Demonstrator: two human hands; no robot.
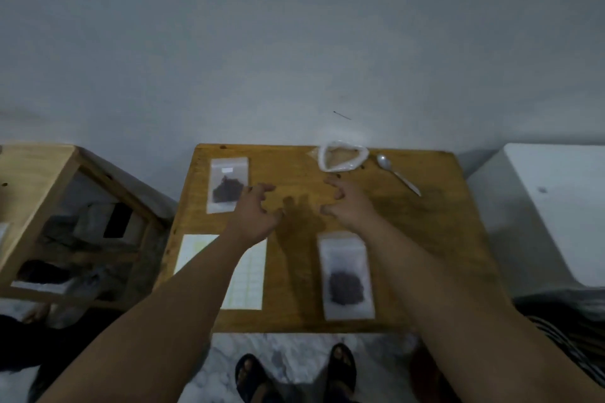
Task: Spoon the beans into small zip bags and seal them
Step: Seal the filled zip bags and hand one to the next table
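Wood table [425, 239], hands over it: left hand [255, 213] and right hand [347, 206] both hover, fingers loosely curled, holding nothing.
Far zip bag [227, 185]: lying flat just beside the left fingers, dark beans inside; can't tell if it's sealed.
Near zip bag [347, 278]: flat by the right forearm, beans in it too.
Rolled-down plastic bag [342, 157]: back edge, looks pretty much empty.
Spoon [397, 175]: lying next to it, nobody touching it.
Progress: my guess is nearly done, maybe just the seals left.

Bare worktop [442, 232] runs down the right side; spoon [397, 173] and open pouch [342, 157] block the far edge.
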